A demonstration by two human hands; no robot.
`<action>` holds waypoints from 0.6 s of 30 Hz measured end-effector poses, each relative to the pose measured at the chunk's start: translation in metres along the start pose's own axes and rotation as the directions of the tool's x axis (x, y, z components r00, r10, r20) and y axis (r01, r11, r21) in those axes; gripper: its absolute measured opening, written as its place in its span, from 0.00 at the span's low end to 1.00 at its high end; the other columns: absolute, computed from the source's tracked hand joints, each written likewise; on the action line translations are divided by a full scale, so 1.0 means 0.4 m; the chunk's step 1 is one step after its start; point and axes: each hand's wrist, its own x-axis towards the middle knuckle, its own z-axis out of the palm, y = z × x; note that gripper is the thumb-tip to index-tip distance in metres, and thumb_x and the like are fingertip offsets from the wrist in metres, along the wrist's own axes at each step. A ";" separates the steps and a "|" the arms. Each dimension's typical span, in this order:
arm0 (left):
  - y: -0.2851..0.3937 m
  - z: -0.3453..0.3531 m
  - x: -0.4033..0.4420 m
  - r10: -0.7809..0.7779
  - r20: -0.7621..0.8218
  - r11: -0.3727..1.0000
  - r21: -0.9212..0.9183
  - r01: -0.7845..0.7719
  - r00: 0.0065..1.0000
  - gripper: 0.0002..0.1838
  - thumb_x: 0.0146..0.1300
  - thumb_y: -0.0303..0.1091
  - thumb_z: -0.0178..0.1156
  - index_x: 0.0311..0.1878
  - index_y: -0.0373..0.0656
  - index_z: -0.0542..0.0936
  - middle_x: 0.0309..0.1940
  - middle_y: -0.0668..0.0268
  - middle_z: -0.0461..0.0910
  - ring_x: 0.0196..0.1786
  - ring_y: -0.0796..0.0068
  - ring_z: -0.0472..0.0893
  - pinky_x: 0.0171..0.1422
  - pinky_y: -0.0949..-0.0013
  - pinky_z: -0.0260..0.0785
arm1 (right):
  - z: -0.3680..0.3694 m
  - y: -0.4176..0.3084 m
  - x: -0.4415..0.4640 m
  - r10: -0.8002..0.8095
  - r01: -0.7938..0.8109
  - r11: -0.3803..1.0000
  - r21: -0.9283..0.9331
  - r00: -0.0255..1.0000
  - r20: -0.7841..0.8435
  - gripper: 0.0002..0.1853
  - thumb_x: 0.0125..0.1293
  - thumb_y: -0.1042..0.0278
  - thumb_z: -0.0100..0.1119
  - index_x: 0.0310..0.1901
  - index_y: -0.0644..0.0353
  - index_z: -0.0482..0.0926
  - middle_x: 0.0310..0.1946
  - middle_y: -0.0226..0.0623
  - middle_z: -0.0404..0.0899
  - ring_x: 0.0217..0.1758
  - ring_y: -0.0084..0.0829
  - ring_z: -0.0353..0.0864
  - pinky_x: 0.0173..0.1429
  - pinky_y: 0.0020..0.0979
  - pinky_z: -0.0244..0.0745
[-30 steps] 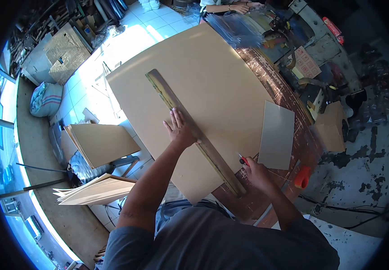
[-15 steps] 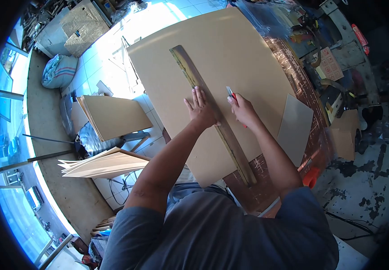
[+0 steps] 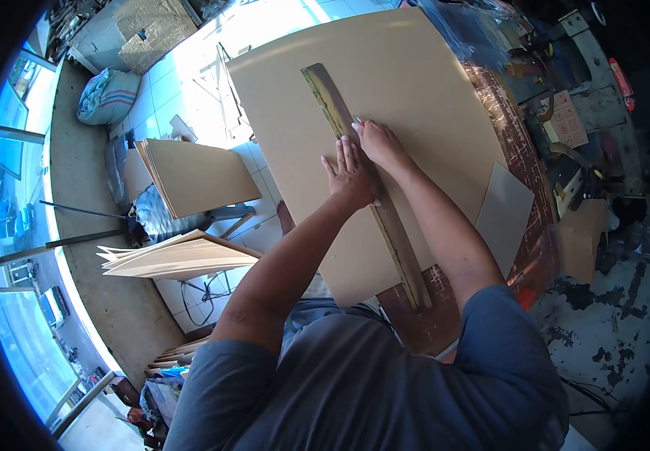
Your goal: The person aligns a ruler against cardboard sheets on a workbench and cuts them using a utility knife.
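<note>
A large tan board lies over a worn brown table top. Across the board runs a long straight bar, its near end reaching past the board's edge. My left hand rests on the bar with fingers spread, pressing near its middle. My right hand is closed around a red cutter, mostly hidden by the fingers, at the bar's right edge just beyond my left fingertips. A smaller grey sheet lies at the board's right side, partly behind my right forearm.
Folded tan sheets and a stack of pale sheets stand to the left. A stuffed sack is on the floor by the wall. Machinery and a cardboard piece are at the right.
My right hand has come from the table's right side, up and left to the bar, carrying the red cutter. My left hand stays on the bar. The view has shifted.
</note>
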 end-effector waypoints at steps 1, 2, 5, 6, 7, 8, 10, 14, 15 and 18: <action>-0.001 0.000 0.001 0.001 -0.001 1.000 -0.003 -0.001 1.000 0.80 0.36 0.65 0.78 0.77 0.26 0.37 0.80 0.43 0.27 0.82 0.47 0.27 0.77 0.28 0.31 | 0.006 0.003 0.006 -0.002 0.002 1.000 -0.001 1.000 0.004 0.27 0.78 0.50 0.40 0.45 0.71 0.79 0.44 0.62 0.81 0.51 0.61 0.80 0.57 0.53 0.74; -0.001 0.000 0.001 -0.002 0.001 1.000 -0.005 0.002 1.000 0.80 0.36 0.65 0.78 0.77 0.26 0.37 0.80 0.43 0.27 0.82 0.47 0.27 0.77 0.28 0.31 | 0.010 0.001 0.009 0.009 -0.009 1.000 -0.019 1.000 0.021 0.27 0.77 0.51 0.40 0.44 0.70 0.80 0.43 0.62 0.81 0.51 0.61 0.80 0.57 0.53 0.74; -0.003 0.001 0.004 0.014 0.004 1.000 -0.026 -0.014 1.000 0.80 0.37 0.64 0.78 0.76 0.24 0.34 0.79 0.40 0.24 0.81 0.44 0.26 0.76 0.25 0.30 | 0.021 0.001 0.015 0.020 -0.018 0.998 -0.059 0.999 0.030 0.26 0.77 0.51 0.41 0.43 0.70 0.80 0.42 0.62 0.81 0.50 0.61 0.80 0.56 0.53 0.74; -0.002 -0.001 0.004 0.012 0.011 1.000 -0.026 -0.012 1.000 0.80 0.37 0.64 0.78 0.76 0.24 0.34 0.79 0.40 0.24 0.81 0.44 0.26 0.76 0.26 0.30 | 0.018 -0.008 0.010 0.022 -0.021 0.997 -0.078 1.000 0.019 0.26 0.77 0.52 0.41 0.43 0.69 0.81 0.42 0.62 0.82 0.50 0.60 0.81 0.56 0.52 0.75; -0.002 -0.002 0.003 0.010 0.019 1.000 -0.025 -0.010 1.000 0.80 0.37 0.64 0.78 0.75 0.24 0.34 0.79 0.40 0.24 0.81 0.45 0.26 0.76 0.26 0.30 | 0.013 -0.016 0.006 0.022 -0.020 0.997 -0.078 0.999 0.024 0.26 0.77 0.52 0.41 0.43 0.69 0.81 0.42 0.62 0.82 0.50 0.60 0.81 0.56 0.52 0.75; -0.002 -0.003 0.002 0.009 0.022 1.000 -0.025 -0.009 1.000 0.80 0.37 0.64 0.78 0.75 0.24 0.34 0.79 0.40 0.24 0.81 0.45 0.26 0.76 0.26 0.30 | 0.004 -0.023 0.005 0.040 -0.036 0.995 -0.094 0.998 0.044 0.24 0.77 0.53 0.42 0.44 0.67 0.82 0.44 0.59 0.82 0.50 0.58 0.81 0.56 0.51 0.76; -0.001 -0.006 0.001 0.014 0.017 1.000 -0.023 -0.014 1.000 0.80 0.37 0.64 0.78 0.75 0.23 0.34 0.79 0.41 0.24 0.82 0.45 0.26 0.76 0.26 0.30 | 0.004 -0.020 0.010 0.061 -0.054 0.993 -0.108 0.996 0.065 0.22 0.76 0.54 0.43 0.45 0.64 0.83 0.46 0.57 0.83 0.50 0.57 0.82 0.55 0.50 0.77; 0.004 -0.012 -0.002 -0.015 0.016 1.000 -0.021 0.016 1.000 0.80 0.36 0.65 0.78 0.77 0.26 0.35 0.80 0.44 0.26 0.82 0.49 0.27 0.78 0.29 0.31 | 0.011 -0.011 0.038 0.002 0.016 0.985 -0.170 0.994 0.106 0.21 0.76 0.55 0.45 0.46 0.63 0.83 0.45 0.54 0.83 0.49 0.56 0.83 0.55 0.50 0.77; 0.005 -0.011 -0.001 -0.021 0.016 1.000 -0.015 0.021 1.000 0.80 0.36 0.64 0.78 0.77 0.27 0.36 0.80 0.44 0.26 0.82 0.49 0.27 0.78 0.29 0.31 | 0.009 -0.017 0.033 -0.008 0.024 0.985 -0.169 0.996 0.094 0.21 0.75 0.55 0.45 0.46 0.64 0.83 0.44 0.54 0.83 0.49 0.56 0.83 0.54 0.50 0.77; 0.001 -0.009 0.000 -0.023 0.011 1.000 -0.017 0.024 1.000 0.79 0.37 0.64 0.78 0.77 0.28 0.36 0.80 0.44 0.26 0.82 0.49 0.27 0.78 0.29 0.31 | -0.006 -0.019 0.003 0.004 0.009 0.991 -0.135 0.996 0.093 0.21 0.75 0.56 0.46 0.45 0.64 0.83 0.43 0.54 0.83 0.48 0.57 0.83 0.53 0.51 0.77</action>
